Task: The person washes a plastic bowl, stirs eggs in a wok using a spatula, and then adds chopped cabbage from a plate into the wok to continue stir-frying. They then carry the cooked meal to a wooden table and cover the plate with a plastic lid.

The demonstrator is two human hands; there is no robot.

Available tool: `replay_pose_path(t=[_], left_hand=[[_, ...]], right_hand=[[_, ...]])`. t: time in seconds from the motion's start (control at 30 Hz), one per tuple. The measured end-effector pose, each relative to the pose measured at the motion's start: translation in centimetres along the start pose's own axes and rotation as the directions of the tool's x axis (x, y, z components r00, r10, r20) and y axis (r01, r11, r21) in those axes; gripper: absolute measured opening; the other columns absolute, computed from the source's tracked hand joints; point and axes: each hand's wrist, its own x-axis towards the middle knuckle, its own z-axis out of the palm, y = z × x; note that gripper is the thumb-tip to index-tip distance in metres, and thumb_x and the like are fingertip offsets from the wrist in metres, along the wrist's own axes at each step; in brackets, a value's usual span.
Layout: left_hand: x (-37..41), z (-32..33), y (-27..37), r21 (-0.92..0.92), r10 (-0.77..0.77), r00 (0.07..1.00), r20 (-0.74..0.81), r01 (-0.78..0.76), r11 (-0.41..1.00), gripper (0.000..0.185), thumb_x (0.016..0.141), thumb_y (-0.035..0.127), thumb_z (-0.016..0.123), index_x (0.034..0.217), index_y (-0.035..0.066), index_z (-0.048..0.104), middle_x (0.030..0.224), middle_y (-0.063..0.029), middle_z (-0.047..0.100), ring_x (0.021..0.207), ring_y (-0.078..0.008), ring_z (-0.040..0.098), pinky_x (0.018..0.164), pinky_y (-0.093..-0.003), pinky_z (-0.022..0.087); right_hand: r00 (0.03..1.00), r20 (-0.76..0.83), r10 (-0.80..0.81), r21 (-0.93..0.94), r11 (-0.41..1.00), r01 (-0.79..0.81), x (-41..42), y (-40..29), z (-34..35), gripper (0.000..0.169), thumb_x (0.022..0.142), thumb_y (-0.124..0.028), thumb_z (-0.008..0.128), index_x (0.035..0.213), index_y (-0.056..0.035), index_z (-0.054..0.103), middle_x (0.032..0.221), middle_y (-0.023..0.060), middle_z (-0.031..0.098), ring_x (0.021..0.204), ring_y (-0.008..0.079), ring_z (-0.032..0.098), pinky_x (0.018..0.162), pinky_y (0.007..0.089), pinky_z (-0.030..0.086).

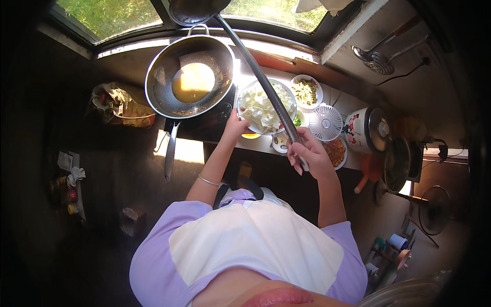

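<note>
My left hand (238, 127) grips the near left rim of a bowl (241, 117) heaped with pale, cut vegetable pieces (261, 109). My right hand (312, 151) is closed around the handle of a long metal ladle (261, 73). The ladle passes across the bowl in view, and its round head is at the top, by the window. To the left, a honeycomb-patterned wok (163, 86) stands over a black cooktop (215, 124). Yellowish-brown liquid (188, 90) lies in its bottom, with bright glare on it. The wok's long handle (171, 153) points toward me.
Right of the bowl are a plate of chopped food (305, 92), a small white fan (325, 122), a plate of reddish-brown food (334, 152) and a lidded electric cooker (364, 124). A crumpled bag (122, 105) sits left of the wok. Utensils (378, 61) hang at right.
</note>
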Motion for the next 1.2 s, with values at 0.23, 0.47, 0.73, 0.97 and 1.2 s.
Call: replay_pose_path(t=[0.23, 0.47, 0.73, 0.97, 1.2], left_hand=[[-12.5, -5.1, 2.0, -0.011, -0.010, 0.998, -0.067, 0.010, 1.000, 0.052, 0.074, -0.003, 0.051, 0.123, 0.001, 0.036, 0.110, -0.0149, 0.055, 0.094, -0.0239, 0.062, 0.069, -0.0346, 0.059], [-22.2, -11.4, 3.4, -0.040, 0.002, 0.984, -0.180, -0.009, 0.999, 0.056, 0.077, -0.002, 0.050, 0.130, 0.001, 0.032, 0.113, -0.0139, 0.055, 0.096, -0.0205, 0.061, 0.073, -0.0319, 0.057], [-27.7, -17.5, 5.3, -0.055, 0.153, 0.902, -0.404, -0.191, 0.980, 0.056, 0.074, -0.004, 0.048, 0.129, 0.001, 0.038, 0.111, -0.0111, 0.056, 0.095, -0.0184, 0.062, 0.073, -0.0295, 0.056], [-30.0, -20.7, 7.0, -0.060, 0.218, 0.791, -0.572, -0.306, 0.950, 0.052, 0.075, -0.002, 0.048, 0.127, 0.001, 0.040, 0.113, -0.0121, 0.056, 0.096, -0.0202, 0.061, 0.073, -0.0320, 0.057], [-30.2, -23.2, 7.6, -0.043, 0.251, 0.710, -0.657, -0.369, 0.928, 0.052, 0.077, 0.002, 0.050, 0.128, 0.003, 0.040, 0.116, -0.0114, 0.055, 0.097, -0.0205, 0.061, 0.069, -0.0296, 0.056]], right_hand=[[0.995, 0.088, 0.049, 0.005, 0.999, -0.050, -0.3, -0.6, 0.5, 0.034, 0.088, -0.011, 0.056, 0.115, -0.0007, 0.039, 0.074, 0.0035, 0.047, 0.047, 0.0044, 0.041, 0.032, 0.0168, 0.030], [0.990, -0.039, 0.136, -0.432, 0.891, -0.140, 1.8, -2.1, 0.9, 0.047, 0.092, -0.013, 0.046, 0.137, -0.0063, 0.035, 0.063, -0.0012, 0.044, 0.039, 0.0046, 0.033, 0.032, 0.0189, 0.026], [0.975, -0.113, 0.190, -0.541, 0.811, -0.221, 9.2, 0.9, 1.0, 0.047, 0.093, -0.015, 0.048, 0.138, -0.0095, 0.038, 0.068, -0.0006, 0.045, 0.047, 0.0050, 0.040, 0.038, 0.0201, 0.035], [0.961, 0.001, 0.278, -0.588, 0.777, -0.224, 12.2, 1.5, 1.1, 0.046, 0.093, -0.018, 0.051, 0.138, -0.0103, 0.040, 0.068, -0.0013, 0.046, 0.048, 0.0043, 0.039, 0.038, 0.0182, 0.033], [0.871, 0.125, 0.475, -0.358, 0.841, -0.406, 11.7, 0.9, 2.2, 0.047, 0.093, -0.013, 0.048, 0.139, -0.0099, 0.038, 0.072, -0.0025, 0.044, 0.050, 0.0023, 0.031, 0.040, 0.0153, 0.023]])
